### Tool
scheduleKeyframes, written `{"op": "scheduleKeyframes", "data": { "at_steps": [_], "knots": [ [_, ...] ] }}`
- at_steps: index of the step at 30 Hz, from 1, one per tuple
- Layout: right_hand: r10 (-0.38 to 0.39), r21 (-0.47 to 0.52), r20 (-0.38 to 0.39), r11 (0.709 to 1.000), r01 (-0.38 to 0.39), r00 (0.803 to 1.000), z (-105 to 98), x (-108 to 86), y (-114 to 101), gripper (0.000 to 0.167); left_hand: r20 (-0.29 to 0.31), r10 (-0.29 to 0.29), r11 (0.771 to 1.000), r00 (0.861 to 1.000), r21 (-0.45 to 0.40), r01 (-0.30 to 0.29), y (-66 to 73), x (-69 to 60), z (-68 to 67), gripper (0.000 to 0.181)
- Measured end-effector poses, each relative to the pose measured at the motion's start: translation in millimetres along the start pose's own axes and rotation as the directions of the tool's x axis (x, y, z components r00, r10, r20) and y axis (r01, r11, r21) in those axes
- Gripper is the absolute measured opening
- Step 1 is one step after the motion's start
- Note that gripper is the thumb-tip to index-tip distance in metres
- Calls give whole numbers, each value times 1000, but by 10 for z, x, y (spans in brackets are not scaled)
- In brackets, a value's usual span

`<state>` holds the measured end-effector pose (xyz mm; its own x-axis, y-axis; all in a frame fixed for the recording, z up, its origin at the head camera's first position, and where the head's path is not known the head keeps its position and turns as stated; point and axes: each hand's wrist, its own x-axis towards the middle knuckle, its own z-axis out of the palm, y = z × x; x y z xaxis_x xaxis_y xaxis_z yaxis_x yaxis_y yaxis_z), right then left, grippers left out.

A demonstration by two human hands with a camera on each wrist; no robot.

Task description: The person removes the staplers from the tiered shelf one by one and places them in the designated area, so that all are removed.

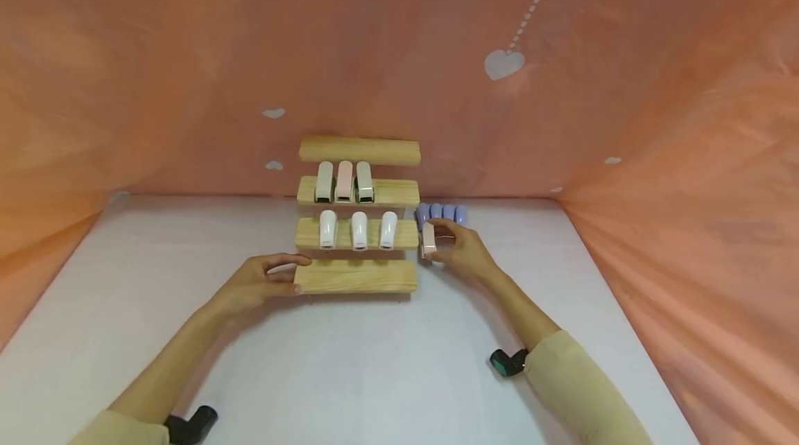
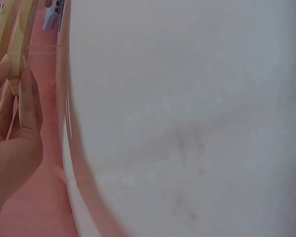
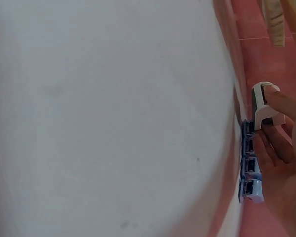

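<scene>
Head view: an orange-pink cloth (image 1: 387, 50) hangs behind and beside a white tabletop (image 1: 362, 376). Near the back edge of the tabletop stands a stepped wooden rack (image 1: 360, 151) of four planks. Beige sleeves (image 1: 577, 386) cover part of both arms, and black devices (image 1: 192, 424) are worn near the cuffs. The left hand (image 1: 252, 282) grips the left end of the lowest plank (image 1: 356, 278); the left wrist view shows the thumb on one side of the wood and fingers on the other. The right hand (image 1: 465, 251), just beyond the rack's right side, pinches a pale stapler (image 1: 428, 240) between thumb and fingers, near the right end of the third plank from the top. Whether this stapler touches the tabletop cannot be told. Just behind it, four purple staplers (image 1: 449, 211) stand side by side in a row. Three white staplers (image 1: 358, 230) are spaced along the third plank. On the second plank, three staplers sit close together toward the left, a pink stapler (image 1: 344, 180) between two pale greenish staplers (image 1: 324, 180). White hearts (image 1: 504, 64) mark the cloth.
</scene>
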<state>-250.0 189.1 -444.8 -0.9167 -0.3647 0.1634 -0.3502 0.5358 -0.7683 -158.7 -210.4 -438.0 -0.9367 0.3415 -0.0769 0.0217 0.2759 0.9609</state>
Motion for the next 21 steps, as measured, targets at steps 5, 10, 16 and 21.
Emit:
{"op": "scheduleKeyframes", "data": {
  "at_steps": [5, 10, 16, 21],
  "knots": [
    [9, 51, 17, 999, -10, 1000, 50, -28, 71, 66, 2, -26, 1000, 1000, 5, 26, -52, 6, 32, 53],
    [11, 77, 1, 997, -12, 1000, 86, -22, 100, 66, -3, -15, 1000, 1000, 23, 15, -41, 17, 14, 53],
    [24, 68, -28, 997, -22, 999, 85, -35, 102, 69, 5, -14, 1000, 1000, 14, 14, 3, 32, 20, 54],
    [12, 46, -24, 999, -11, 1000, 74, -33, 103, 69, 6, -25, 1000, 1000, -18, 25, -1, 23, 27, 54]
  ]
}}
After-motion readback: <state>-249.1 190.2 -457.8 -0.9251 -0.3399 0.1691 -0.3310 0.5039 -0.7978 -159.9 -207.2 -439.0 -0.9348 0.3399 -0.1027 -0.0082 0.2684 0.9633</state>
